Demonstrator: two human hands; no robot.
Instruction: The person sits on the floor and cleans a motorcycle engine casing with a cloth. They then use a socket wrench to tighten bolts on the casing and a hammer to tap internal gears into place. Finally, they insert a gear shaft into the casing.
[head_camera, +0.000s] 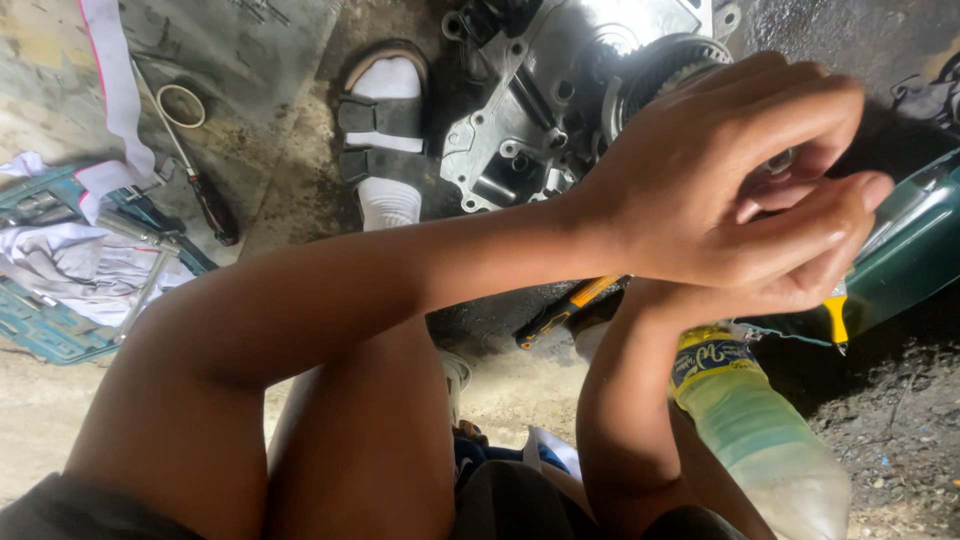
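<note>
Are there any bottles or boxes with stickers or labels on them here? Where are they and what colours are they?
Plastic bottle: lower right, lying tilted beside the right forearm, under the two hands; clear with pale greenish liquid, a blue and yellow label band near its top.
Green container: right edge, behind the hands; dark teal, boxy; no label shows.
No signs or screens are in view.
</note>
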